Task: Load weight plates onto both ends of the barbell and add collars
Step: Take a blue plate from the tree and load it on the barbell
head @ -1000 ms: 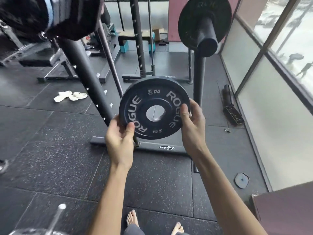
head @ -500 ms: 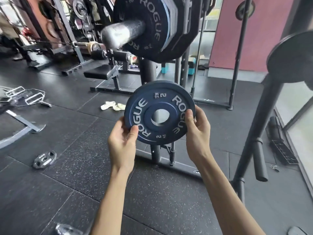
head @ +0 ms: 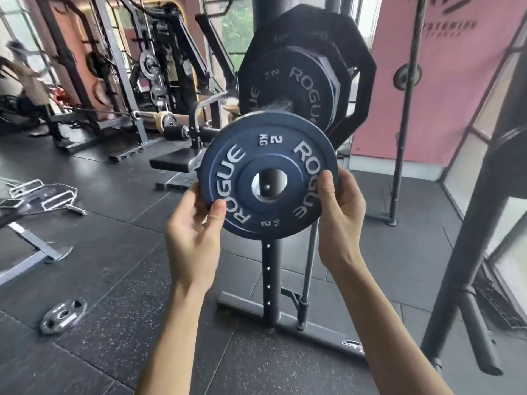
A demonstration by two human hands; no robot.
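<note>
Nearest, held up in both hands: a blue 2 kg plate (head: 273, 155), upright, ROGUE face toward the camera. Pinched at the lower left rim by the left hand (head: 196, 238) — thumb pressed on the face, fingers curled behind the edge. Gripped at the right rim by the right hand (head: 339, 220), thumb flat on the lettering, other fingers wrapped round the back. Not yet on the bar; hanging just below and in front of the barbell sleeve (head: 281, 105), its blurred end just visible over the plate's top edge. Seen through the centre hole: the rack upright (head: 269, 280), black, drilled with a row of holes. Down left on the rubber floor (head: 128, 280), well apart from the rest: a silver metal piece (head: 63, 315), too small to name. Behind the held plate, already loaded on the sleeve — a black ROGUE plate (head: 296, 81), thinner ones behind it, then a large many-sided plate (head: 356, 52). Further back, a padded bench (head: 171, 163), more racks, a pink wall (head: 445, 109) at right, and far left a blurred person (head: 30, 81).
</note>
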